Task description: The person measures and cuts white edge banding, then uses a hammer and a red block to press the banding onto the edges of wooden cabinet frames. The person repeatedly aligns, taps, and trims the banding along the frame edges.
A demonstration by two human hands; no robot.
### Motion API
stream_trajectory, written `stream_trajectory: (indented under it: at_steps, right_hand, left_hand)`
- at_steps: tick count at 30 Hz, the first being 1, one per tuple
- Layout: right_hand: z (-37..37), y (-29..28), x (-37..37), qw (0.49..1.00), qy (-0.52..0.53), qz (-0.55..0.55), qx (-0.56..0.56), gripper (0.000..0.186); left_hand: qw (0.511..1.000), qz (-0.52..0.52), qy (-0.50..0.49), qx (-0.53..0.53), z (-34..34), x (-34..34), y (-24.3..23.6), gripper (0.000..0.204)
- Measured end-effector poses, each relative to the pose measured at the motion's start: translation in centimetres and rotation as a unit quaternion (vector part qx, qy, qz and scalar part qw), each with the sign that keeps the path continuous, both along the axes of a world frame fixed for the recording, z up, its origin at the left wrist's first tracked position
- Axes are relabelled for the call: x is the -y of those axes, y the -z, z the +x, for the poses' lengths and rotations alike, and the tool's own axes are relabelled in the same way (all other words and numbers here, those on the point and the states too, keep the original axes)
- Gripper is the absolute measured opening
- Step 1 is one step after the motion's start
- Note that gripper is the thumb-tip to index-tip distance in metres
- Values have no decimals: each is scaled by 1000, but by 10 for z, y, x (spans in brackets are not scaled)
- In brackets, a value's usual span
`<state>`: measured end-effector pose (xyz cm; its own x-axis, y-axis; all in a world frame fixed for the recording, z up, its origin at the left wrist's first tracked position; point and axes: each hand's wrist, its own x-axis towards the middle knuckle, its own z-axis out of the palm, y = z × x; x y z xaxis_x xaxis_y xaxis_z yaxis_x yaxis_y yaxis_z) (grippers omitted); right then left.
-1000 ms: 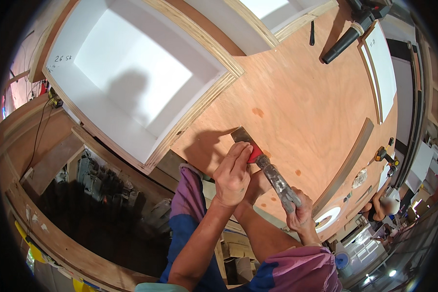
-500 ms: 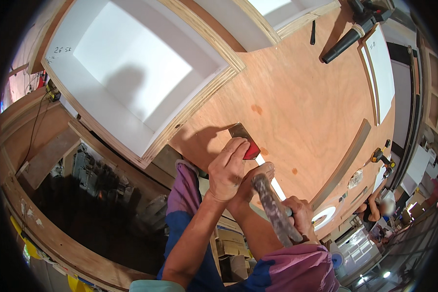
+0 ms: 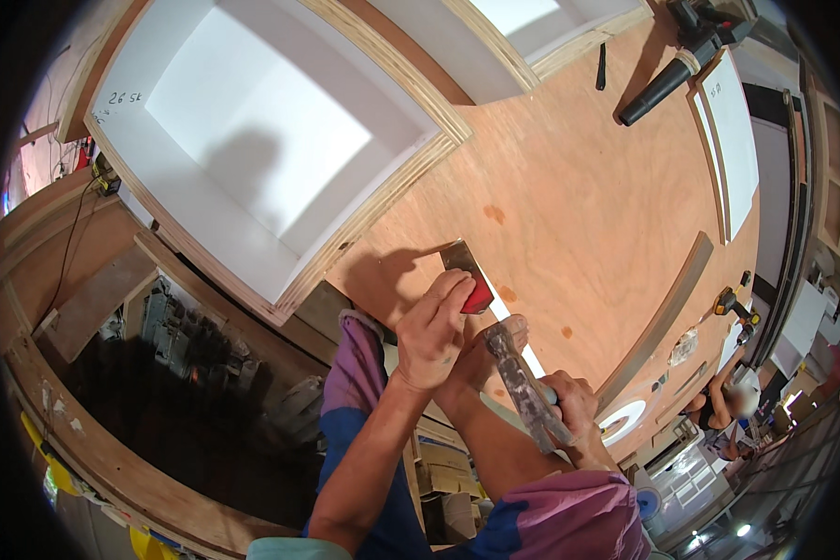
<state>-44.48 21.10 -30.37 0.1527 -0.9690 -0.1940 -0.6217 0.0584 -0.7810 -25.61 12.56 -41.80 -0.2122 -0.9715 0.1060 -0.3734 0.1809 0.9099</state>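
On the plywood worktop (image 3: 607,187), your left hand (image 3: 434,331) closes its grip on a red-handled scraper (image 3: 467,275), blade touching the wood. Just right of it, your right hand (image 3: 569,401) grips a caulk gun (image 3: 523,383).

Cabinet box (image 3: 252,159) lies on the table (image 3: 607,215), far left. Putty knife (image 3: 467,275) at the near edge, under the left hand (image 3: 434,331); right hand (image 3: 569,406) just right of it. Vacuum hose nozzle (image 3: 658,84) far right; loose panel (image 3: 728,140) beside it.
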Motion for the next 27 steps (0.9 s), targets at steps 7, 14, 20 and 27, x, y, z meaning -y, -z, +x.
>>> stream_trajectory:
  at_steps: [7, 14, 20, 27]
  right_hand:
    - [5, -10, 13, 997, -5, -63, -37, 30]
    - [-2, -5, 2, 999, 24, 29, -16, 31]
    - [-2, 7, -3, 999, 46, 20, -18, 18]
    - [2, 6, 1, 998, 65, -3, 6, 3]
  left_hand:
    - [999, -10, -5, 49, -4, 0, 2, 49]
    - [1000, 22, -17, -1, -15, 0, -5, 52]
    - [998, 35, -18, 53, -19, 5, -15, 52]
    - [997, 28, -4, 78, -15, 1, -10, 52]
